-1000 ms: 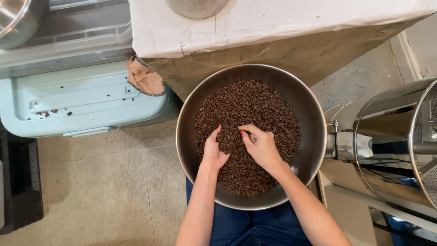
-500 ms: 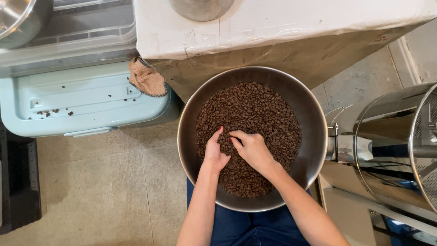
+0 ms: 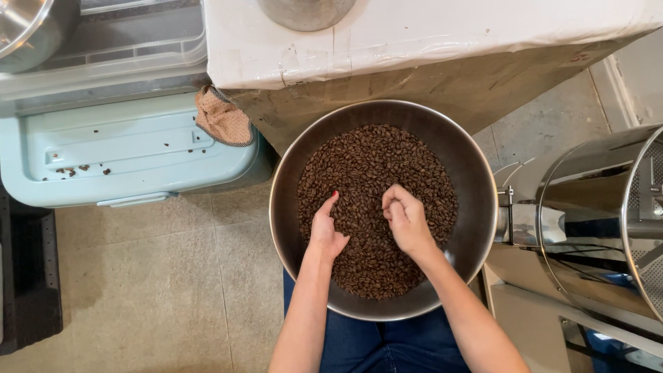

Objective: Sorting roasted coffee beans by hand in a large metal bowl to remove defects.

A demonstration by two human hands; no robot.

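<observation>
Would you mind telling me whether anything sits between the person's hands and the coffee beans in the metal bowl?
Nothing visible does. The left hand and right hand both rest directly on the coffee beans in the open metal bowl.

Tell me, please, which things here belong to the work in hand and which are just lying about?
In use: left hand, right hand, coffee beans, steel bowl.

Lying about: blue bin lid, brown cloth, steel drum, wrapped white box.

floor (image 3: 159,276): beige tiles | on it: pale blue bin (image 3: 131,148), black mat (image 3: 27,276)
</observation>
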